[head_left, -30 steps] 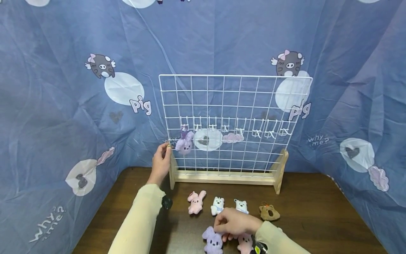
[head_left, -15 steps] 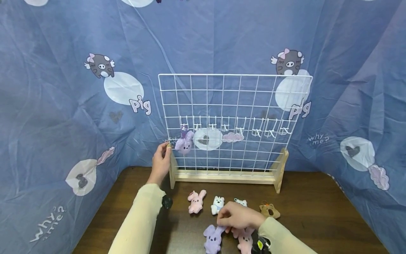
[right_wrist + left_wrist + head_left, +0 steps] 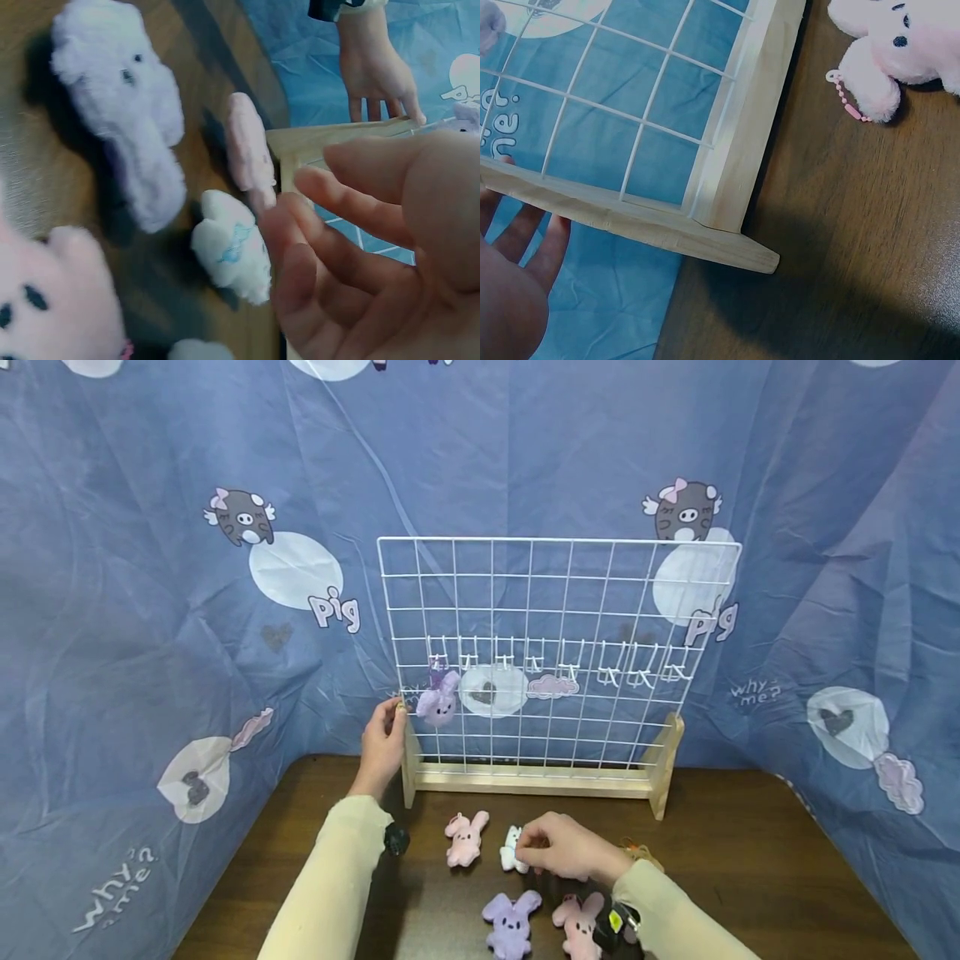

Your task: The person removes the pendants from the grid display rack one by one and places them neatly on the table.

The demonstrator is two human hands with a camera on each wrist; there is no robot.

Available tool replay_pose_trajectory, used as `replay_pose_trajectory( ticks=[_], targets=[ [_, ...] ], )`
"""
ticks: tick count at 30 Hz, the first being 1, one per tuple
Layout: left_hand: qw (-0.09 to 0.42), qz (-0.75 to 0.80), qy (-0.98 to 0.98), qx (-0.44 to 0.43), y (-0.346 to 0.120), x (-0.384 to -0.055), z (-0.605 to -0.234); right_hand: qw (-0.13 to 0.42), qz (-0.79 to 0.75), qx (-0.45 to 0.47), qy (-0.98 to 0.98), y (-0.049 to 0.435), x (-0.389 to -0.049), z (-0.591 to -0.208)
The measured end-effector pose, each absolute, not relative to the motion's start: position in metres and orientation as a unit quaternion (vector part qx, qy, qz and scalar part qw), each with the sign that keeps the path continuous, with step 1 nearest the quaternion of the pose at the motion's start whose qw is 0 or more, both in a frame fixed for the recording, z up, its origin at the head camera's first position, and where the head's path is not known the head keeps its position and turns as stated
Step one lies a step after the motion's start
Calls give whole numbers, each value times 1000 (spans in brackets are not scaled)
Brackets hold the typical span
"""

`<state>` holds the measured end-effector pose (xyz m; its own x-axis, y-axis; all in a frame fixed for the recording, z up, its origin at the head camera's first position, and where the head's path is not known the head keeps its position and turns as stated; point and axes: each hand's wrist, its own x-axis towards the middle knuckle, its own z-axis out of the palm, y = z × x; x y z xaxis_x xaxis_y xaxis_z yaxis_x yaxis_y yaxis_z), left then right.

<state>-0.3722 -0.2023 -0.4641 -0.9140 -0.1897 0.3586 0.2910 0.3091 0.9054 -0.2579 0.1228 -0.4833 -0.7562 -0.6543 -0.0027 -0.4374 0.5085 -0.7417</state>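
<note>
My left hand point(image 3: 382, 743) grips the left wooden upright point(image 3: 408, 764) of a white wire grid rack point(image 3: 551, 539); in the left wrist view its fingers point(image 3: 551, 251) meet the wood. My right hand point(image 3: 566, 847) hovers over the table beside a white bear plush keychain point(image 3: 511, 852), which it partly covers. Its fingers are loosely bent, and nothing shows between them in the right wrist view. Nearer me lie a purple rabbit plush point(image 3: 510, 928) and a pink rabbit plush point(image 3: 579, 931). A second white plush point(image 3: 200, 351) is mostly hidden.
A purple rabbit plush point(image 3: 438, 703) hangs from the leftmost hook; several bare hooks point(image 3: 567, 672) line the grid. Another pink rabbit plush point(image 3: 465, 841) lies before the rack. A brown plush point(image 3: 643, 855) is partly behind my right hand. A blue printed cloth point(image 3: 600, 443) surrounds the table.
My right hand has let go of the lower purple rabbit's ear and moved up towards the white bear. The purple rabbit lies slightly shifted right. My left hand stays on the rack.
</note>
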Motion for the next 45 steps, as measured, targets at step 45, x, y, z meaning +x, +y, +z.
replay_pose_trajectory(
  ticks=[45],
  targets=[
    [211,-573,-792,-28,-203,-374,-466,-38,-653,-183,734,13,-333,-385]
  ],
)
